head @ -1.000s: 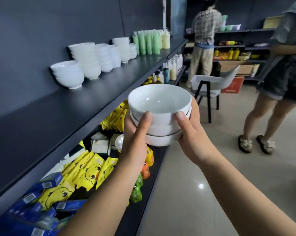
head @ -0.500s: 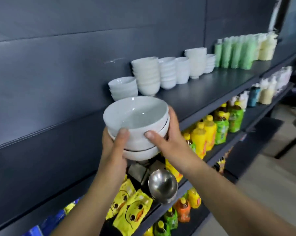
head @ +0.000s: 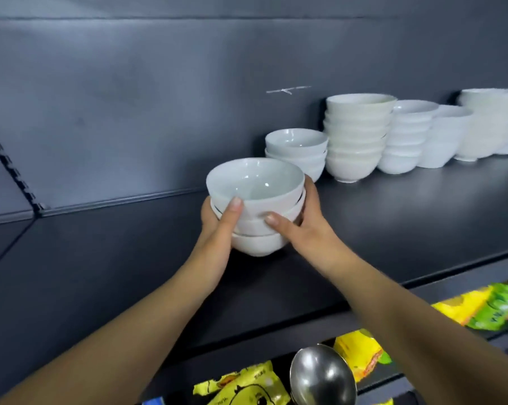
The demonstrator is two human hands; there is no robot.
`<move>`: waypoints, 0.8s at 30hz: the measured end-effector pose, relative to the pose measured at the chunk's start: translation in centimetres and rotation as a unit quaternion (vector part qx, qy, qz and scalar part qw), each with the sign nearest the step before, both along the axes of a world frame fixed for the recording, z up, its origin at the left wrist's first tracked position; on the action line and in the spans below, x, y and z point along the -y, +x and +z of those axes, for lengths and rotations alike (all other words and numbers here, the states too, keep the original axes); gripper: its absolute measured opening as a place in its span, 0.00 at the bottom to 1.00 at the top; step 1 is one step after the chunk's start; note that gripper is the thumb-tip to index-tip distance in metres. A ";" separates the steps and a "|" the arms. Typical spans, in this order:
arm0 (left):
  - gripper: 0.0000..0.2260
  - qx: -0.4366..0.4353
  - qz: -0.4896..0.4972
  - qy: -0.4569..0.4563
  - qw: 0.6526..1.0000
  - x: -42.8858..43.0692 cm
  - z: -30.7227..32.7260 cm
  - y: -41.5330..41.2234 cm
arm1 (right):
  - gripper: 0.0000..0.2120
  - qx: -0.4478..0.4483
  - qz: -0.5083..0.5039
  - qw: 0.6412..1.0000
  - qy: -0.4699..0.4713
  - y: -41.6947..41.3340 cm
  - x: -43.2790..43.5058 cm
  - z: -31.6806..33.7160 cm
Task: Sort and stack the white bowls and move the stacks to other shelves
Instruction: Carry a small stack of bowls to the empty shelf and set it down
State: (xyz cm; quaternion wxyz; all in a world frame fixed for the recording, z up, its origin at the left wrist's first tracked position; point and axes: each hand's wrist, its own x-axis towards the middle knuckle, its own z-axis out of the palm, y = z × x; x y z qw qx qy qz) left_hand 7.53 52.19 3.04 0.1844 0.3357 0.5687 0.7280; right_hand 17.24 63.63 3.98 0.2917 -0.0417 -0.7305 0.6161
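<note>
- Left hand (head: 213, 232) and right hand (head: 302, 229) cup the stack (head: 255, 197), fingers (head: 233, 211) curled round its sides.
- Stack is low over the shelf (head: 407, 229), just beside the short stack (head: 296, 150); contact unclear.
- Lower it level, foot first.
- Leave a gap to the neighbour: glaze chips.
- Release only once the base sits steady.

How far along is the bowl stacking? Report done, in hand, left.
Done: several stacks stand in a row on the shelf. In hand: left hand and right hand hold a three-bowl stack at or just above the shelf, beside the shortest stack. Left: set it down, release; any moves to other shelves.
</note>
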 end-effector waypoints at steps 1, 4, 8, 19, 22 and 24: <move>0.49 -0.001 0.004 -0.008 1.000 -0.3 0.0 -0.6 | 0.44 0.015 0.013 1.000 0.012 -0.5 -0.6 0.0; 0.48 0.009 0.041 -0.012 0.999 -1.1 -0.7 -1.4 | 0.50 0.068 0.052 0.994 0.066 -1.4 -2.6 -0.1; 0.42 0.000 0.097 -0.022 0.995 -1.9 -1.2 -2.0 | 0.54 0.093 0.082 0.984 0.128 -3.4 -5.2 -0.5; 0.39 -0.019 0.129 -0.057 0.990 -2.7 -1.2 -3.9 | 0.30 0.146 0.114 0.983 -0.003 -7.4 -7.8 -2.8; 0.36 -0.050 0.114 -0.090 0.988 -2.2 -1.6 -4.6 | 0.23 0.151 0.100 0.983 -0.008 -7.7 -8.0 -2.9; 0.37 -0.073 0.114 -0.106 0.985 -2.1 -1.6 -5.2 | 0.22 0.158 0.081 0.984 0.016 -8.0 -8.0 -2.8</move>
